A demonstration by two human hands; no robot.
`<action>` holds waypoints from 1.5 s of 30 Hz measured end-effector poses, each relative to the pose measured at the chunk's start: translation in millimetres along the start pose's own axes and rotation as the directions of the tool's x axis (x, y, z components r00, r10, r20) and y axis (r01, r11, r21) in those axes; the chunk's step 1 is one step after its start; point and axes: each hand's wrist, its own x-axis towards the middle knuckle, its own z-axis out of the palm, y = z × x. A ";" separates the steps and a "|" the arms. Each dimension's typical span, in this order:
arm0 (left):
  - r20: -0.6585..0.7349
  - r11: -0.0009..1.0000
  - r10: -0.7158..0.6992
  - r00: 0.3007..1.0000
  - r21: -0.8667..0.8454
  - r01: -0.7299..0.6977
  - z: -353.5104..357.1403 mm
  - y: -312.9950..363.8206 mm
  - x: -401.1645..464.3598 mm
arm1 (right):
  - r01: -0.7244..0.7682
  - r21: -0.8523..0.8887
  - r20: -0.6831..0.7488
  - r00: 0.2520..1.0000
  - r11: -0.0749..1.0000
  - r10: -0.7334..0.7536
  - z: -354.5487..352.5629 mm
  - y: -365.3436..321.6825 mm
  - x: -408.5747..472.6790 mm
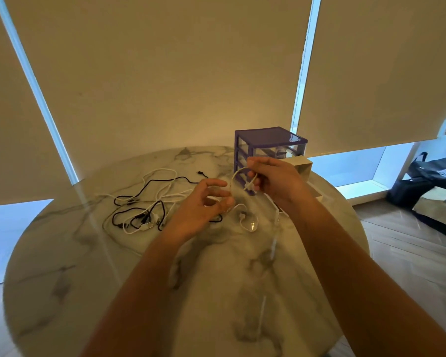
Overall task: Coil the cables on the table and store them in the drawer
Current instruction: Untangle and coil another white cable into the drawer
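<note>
1. Head view: a white cable [238, 173] is being pinched in the curled fingers [255, 176] of the right hand [273, 181], arching across to the left hand [204, 204], whose fingers [216, 193] are being closed loosely around its lower run.
2. Left of those fingers, tangled cables [144, 202] are being left on the table [88, 266].
3. Behind the right fingers, the drawer unit [268, 148] is being kept within reach; even loops should be fed across, judging by the slack.
</note>
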 end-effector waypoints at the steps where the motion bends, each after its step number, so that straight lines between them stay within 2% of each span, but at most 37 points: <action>1: -0.005 1.000 0.006 1.000 0.018 -0.006 -0.5 1.4 -1.6 | -0.020 0.054 0.021 1.000 0.998 0.019 4.5 -1.9 2.1; 4: -0.043 0.988 0.024 0.999 0.155 -0.017 -0.9 1.4 -1.6 | -0.061 0.198 0.088 0.995 0.978 0.044 18.2 -9.3 4.4; 7: -0.092 0.972 0.024 0.995 0.236 -0.001 0.8 -0.2 3.8 | -0.066 0.228 0.158 0.987 0.971 0.030 28.6 -10.7 6.0; 11: -0.186 0.951 -0.072 0.980 0.282 0.124 3.7 0.1 16.1 | -0.016 0.148 0.211 0.977 0.989 -0.015 39.4 -7.0 12.0; 14: -0.131 0.930 -0.065 0.989 0.353 0.108 0.2 -1.2 21.7 | 0.078 0.020 0.202 0.976 0.997 -0.080 45.7 -1.9 16.8; 16: -0.142 0.959 -0.087 0.986 0.257 0.122 -6.2 -3.9 23.9 | 0.108 -0.034 0.156 0.983 0.994 -0.101 50.2 3.0 18.8; 20: -0.218 0.975 -0.205 0.954 -0.128 0.180 -26.5 -6.8 22.3 | 0.046 -0.185 0.078 0.996 0.982 -0.032 53.3 25.8 18.1; 23: -0.223 0.904 -0.270 0.937 -0.394 0.166 -40.9 -5.7 19.0 | 0.084 -0.385 0.232 0.973 0.919 0.008 56.4 51.8 11.8; 25: -0.195 0.835 -0.270 0.943 -0.536 0.128 -47.5 -3.5 19.1 | 0.138 -0.448 0.297 0.955 0.883 0.002 60.2 65.3 9.1; 27: -0.172 0.764 -0.251 0.953 -0.639 0.086 -51.9 -1.4 19.6 | 0.176 -0.489 0.273 0.961 0.854 -0.042 63.0 72.7 10.1; 30: -0.187 0.721 -0.235 0.954 -0.692 0.042 -57.6 -0.6 20.0 | 0.206 -0.482 0.198 0.972 0.851 -0.123 63.3 78.8 13.8; 33: -0.191 0.720 -0.241 0.951 -0.693 0.043 -59.6 -2.0 20.1 | 0.284 -0.441 0.161 0.958 0.851 -0.236 62.4 80.1 14.0; 35: -0.189 0.729 -0.251 0.949 -0.682 0.057 -58.7 -2.6 19.3 | 0.288 -0.406 0.138 0.958 0.867 -0.253 63.9 77.0 13.2; 38: -0.219 0.803 -0.257 0.941 -0.590 0.082 -57.9 -4.5 18.9 | 0.186 -0.157 0.048 0.982 0.970 -0.181 65.0 64.4 10.8; 41: -0.214 0.899 -0.243 0.946 -0.417 0.136 -57.1 -7.9 17.2 | 0.180 -0.020 -0.058 0.982 0.983 -0.181 59.4 52.8 8.4; 43: -0.231 0.946 -0.253 0.939 -0.261 0.191 -56.4 -8.8 15.8 | 0.184 -0.033 -0.145 0.972 0.982 -0.187 52.4 49.5 7.9; 45: -0.297 0.966 -0.252 0.921 -0.128 0.223 -56.9 -10.0 15.9 | 0.188 -0.171 -0.224 0.948 0.967 -0.224 41.8 51.2 9.0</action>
